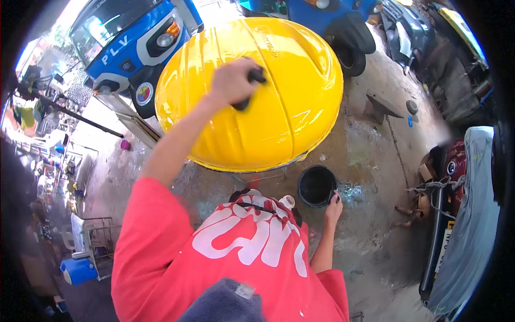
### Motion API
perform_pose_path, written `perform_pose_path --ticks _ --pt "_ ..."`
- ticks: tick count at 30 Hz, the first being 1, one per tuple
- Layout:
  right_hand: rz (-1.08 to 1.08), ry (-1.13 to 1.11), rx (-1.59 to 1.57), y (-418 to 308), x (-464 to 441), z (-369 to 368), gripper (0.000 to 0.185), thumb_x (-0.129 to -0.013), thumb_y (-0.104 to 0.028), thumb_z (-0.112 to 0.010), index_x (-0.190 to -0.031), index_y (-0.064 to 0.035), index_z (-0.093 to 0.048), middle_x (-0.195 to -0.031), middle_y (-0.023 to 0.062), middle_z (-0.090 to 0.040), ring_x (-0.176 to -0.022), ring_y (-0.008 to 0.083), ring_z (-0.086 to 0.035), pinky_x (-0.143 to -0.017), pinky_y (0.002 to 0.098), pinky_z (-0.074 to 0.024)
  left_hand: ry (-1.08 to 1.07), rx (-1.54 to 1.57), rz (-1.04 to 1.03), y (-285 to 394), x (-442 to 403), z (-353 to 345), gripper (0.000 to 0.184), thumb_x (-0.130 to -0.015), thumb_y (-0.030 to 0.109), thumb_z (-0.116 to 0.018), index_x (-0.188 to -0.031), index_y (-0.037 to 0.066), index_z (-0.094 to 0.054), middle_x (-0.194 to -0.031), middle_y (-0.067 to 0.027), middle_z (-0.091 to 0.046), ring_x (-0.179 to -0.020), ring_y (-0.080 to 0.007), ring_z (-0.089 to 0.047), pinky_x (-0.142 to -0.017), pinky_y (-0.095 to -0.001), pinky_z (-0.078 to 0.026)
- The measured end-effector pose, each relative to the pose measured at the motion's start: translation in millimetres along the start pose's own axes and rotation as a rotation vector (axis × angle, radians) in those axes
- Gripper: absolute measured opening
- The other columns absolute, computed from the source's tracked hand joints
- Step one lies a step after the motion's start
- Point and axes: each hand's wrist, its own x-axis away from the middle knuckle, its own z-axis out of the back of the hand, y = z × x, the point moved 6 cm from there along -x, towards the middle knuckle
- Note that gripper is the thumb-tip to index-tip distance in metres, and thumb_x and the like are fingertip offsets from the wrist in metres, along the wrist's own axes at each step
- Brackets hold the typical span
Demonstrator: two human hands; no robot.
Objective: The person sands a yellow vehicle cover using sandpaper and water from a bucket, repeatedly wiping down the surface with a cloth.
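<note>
My left hand [234,81] is blurred over the upper middle of a glossy yellow rounded panel [257,129]. Its fingers are wrapped round a dark object [257,76], whose black parts show on both sides of the hand; its exact shape is smeared by motion. Whether that object touches the yellow surface I cannot tell. Lower down on the right, my right hand [333,203] grips the right rim of a round black bucket [316,186], just beyond the panel's front edge. The inside of the bucket looks dark.
Blue vehicles [120,51] stand behind the panel at left and top. A metal piece [384,105] lies on the stained floor [365,241]. At the far right is a red vehicle [456,167] with a grey cloth [475,214]. A blue container [79,271] sits lower left.
</note>
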Motion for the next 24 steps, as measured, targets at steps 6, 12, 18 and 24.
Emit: perform_pose_path --ticks 6,12,18,24 --pt "0.025 -0.125 -0.219 -95.5 41.8 -19.9 0.033 -0.104 -0.018 -0.047 -0.129 -0.0023 -0.062 -0.125 0.0169 -0.063 -0.113 0.0247 -0.058 -0.100 0.0341 -0.0414 0.276 -0.985 0.229 -125.3 -34.9 29.9 0.049 -0.090 0.058 -0.057 -0.131 0.031 -0.060 -0.132 -0.0129 -0.057 -0.130 -0.0330 -0.048 -0.100 -0.0556 -0.041" --pt "0.364 -0.074 -0.328 -180.5 75.0 -38.4 0.037 -0.102 -0.009 -0.046 -0.137 -0.0016 -0.054 -0.140 0.0156 -0.053 -0.128 0.0289 -0.051 -0.110 0.0365 -0.0353 -0.380 -0.327 -0.193 49.5 55.4 -45.9 0.065 -0.095 0.052 -0.055 -0.150 0.022 -0.042 -0.161 -0.0158 -0.025 -0.150 -0.0348 -0.019 -0.118 -0.0570 -0.016" --pt "0.821 0.151 -0.065 -320.4 122.3 -50.0 0.056 -0.088 -0.011 -0.055 -0.143 -0.0061 -0.049 -0.149 0.0098 -0.047 -0.138 0.0325 -0.040 -0.115 0.0479 -0.0224 -0.362 -0.259 -0.278 30.6 33.3 -47.9 0.062 -0.097 0.047 -0.054 -0.152 0.023 -0.038 -0.160 -0.0178 -0.026 -0.150 -0.0349 -0.021 -0.119 -0.0557 -0.016" --pt "0.732 0.135 0.153 -304.8 159.6 -117.9 0.054 -0.095 -0.031 -0.051 -0.144 -0.0093 -0.050 -0.153 -0.0001 -0.045 -0.147 0.0384 -0.023 -0.116 0.0563 0.0018 -0.202 -0.230 -0.100 -36.4 5.3 -46.7 0.059 -0.100 0.051 -0.043 -0.152 0.023 -0.039 -0.159 -0.0185 -0.029 -0.148 -0.0368 -0.025 -0.119 -0.0514 -0.018"
